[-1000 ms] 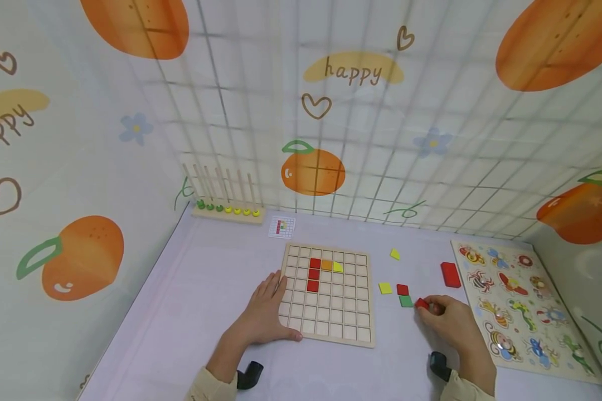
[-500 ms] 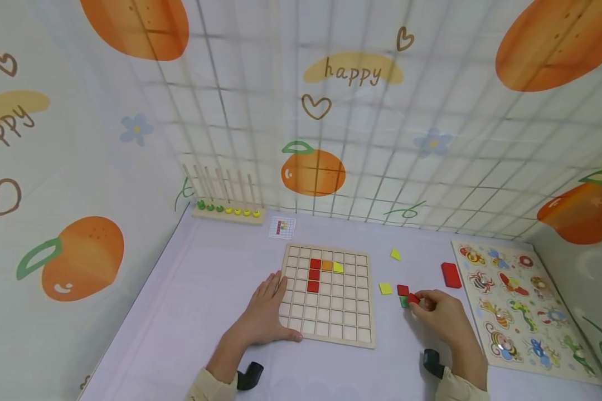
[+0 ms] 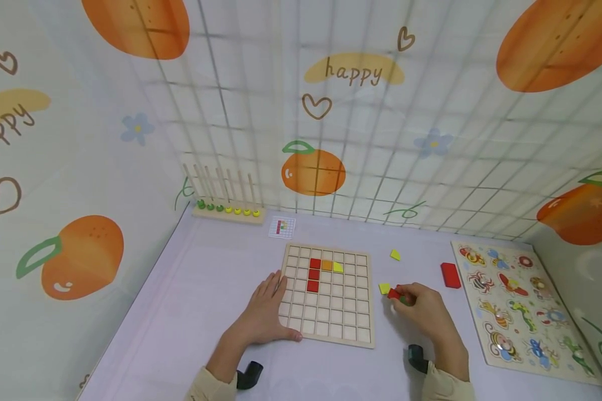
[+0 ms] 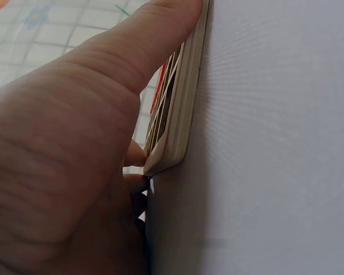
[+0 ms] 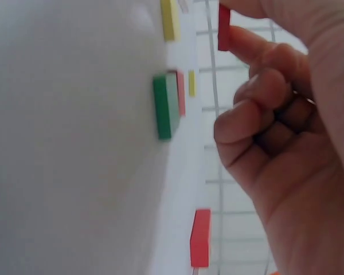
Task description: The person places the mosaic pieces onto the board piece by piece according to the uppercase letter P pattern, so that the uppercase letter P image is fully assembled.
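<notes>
My left hand (image 3: 262,313) rests at the near left corner of a wooden grid board (image 3: 337,314), with fingers along its left side and thumb along its front edge. Set in the board's cells are several red tiles (image 3: 313,274) in a column, an orange tile (image 3: 327,265) and a yellow cut-corner tile (image 3: 338,267). My right hand (image 3: 428,313) pinches a red square tile (image 5: 223,27) between thumb and index finger, raised off the table right of the board. Beneath it lie a green tile (image 5: 163,107) and another red tile (image 5: 181,93), mostly hidden in the head view.
A yellow square tile (image 3: 384,288) and a yellow cut-corner tile (image 3: 395,255) lie right of the board. Farther right are a red block (image 3: 450,275) and an insect puzzle board (image 3: 522,303). A small pattern card (image 3: 282,227) and a pegged bead stand (image 3: 228,213) are at the back.
My right hand has moved left with the pinched red tile, passing over the green tile toward the board. My left hand and the board have stayed where they were.
</notes>
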Motion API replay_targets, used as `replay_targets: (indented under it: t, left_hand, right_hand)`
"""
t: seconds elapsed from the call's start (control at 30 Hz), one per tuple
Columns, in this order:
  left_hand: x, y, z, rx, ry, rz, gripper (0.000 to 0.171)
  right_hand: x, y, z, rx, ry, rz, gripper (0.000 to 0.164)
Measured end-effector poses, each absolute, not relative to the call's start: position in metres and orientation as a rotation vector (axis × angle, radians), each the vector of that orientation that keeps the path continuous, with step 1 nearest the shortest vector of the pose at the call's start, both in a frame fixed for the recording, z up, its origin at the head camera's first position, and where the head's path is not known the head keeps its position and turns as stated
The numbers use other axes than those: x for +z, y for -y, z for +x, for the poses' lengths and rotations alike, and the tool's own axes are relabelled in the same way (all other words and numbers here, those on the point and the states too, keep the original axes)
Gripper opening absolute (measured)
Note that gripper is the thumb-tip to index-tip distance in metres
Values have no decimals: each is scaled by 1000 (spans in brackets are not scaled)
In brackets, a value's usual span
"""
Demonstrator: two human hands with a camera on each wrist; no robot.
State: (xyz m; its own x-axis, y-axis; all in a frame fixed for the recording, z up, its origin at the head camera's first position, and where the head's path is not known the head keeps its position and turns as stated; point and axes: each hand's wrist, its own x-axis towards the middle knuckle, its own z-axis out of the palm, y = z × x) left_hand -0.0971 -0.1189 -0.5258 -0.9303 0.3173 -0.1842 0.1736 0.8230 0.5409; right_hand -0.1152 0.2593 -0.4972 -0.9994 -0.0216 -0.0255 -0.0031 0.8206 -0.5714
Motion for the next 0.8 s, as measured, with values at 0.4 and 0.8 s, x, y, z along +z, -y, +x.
replay_targets:
  t: [0.4,0.8]
  left_hand:
    - [-526,119,-96,767,-2741,376,141]
    - [-527,119,-97,760,-2759,395,142]
  right_hand:
    - [-493,-231,-118,-1010,-2912,-108,26]
    - [-494,-208,-122,-1033,-2880,-239,14]
